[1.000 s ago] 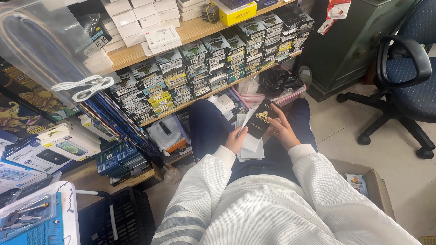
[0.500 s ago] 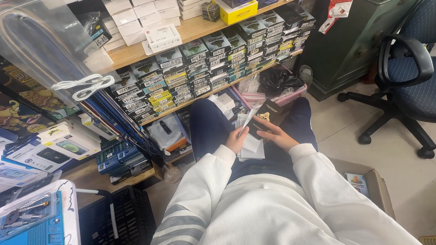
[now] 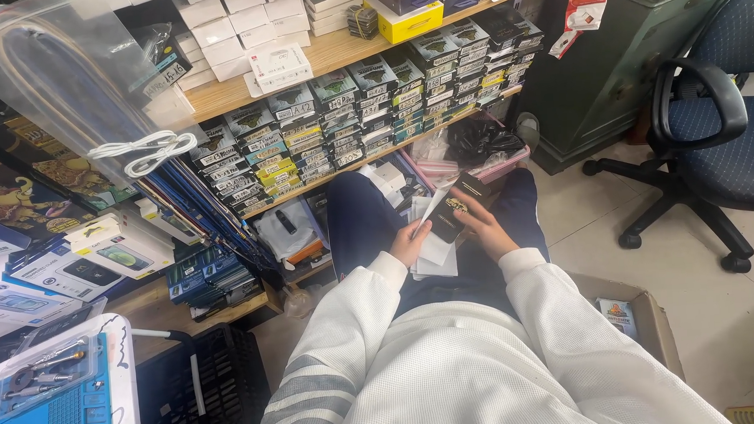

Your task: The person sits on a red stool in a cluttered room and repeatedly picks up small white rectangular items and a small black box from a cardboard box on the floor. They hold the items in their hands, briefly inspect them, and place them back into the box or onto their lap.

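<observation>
A: What occupies the seated person's hands?

B: The right hand (image 3: 488,226) is closed around a small black packet (image 3: 454,208) with gold print, thumb on its near face, fingers wrapped behind it. The packet is held above the lap, just right of centre in the scene, tilted with its top end away from the body.

A: And the other hand?

B: The left hand (image 3: 411,242) is curled about a sheaf of white papers (image 3: 435,247), pinching them at their left edge. The papers lie against the left side of the packet and hang down over the dark trousers (image 3: 361,221).

A: Are the two hands touching?

B: They are close together; whether the fingers meet behind the packet cannot be told.

A: What lies beyond the knees?

B: A wooden shelf (image 3: 338,50) runs across the far side. Beneath it stand rows of small flat boxes (image 3: 365,104) stacked edge-on. White boxes (image 3: 237,25) rest on top at the far left, with a yellow box (image 3: 408,20) to their right.

A: And to the sides?

B: Far right, a blue office chair (image 3: 716,116) stands on the tiled floor. Near right, an open cardboard carton (image 3: 648,319) sits beside the white sleeve (image 3: 557,331). Near left, a blue tool kit (image 3: 49,399) under clear plastic lies beside a black crate (image 3: 208,385).
</observation>
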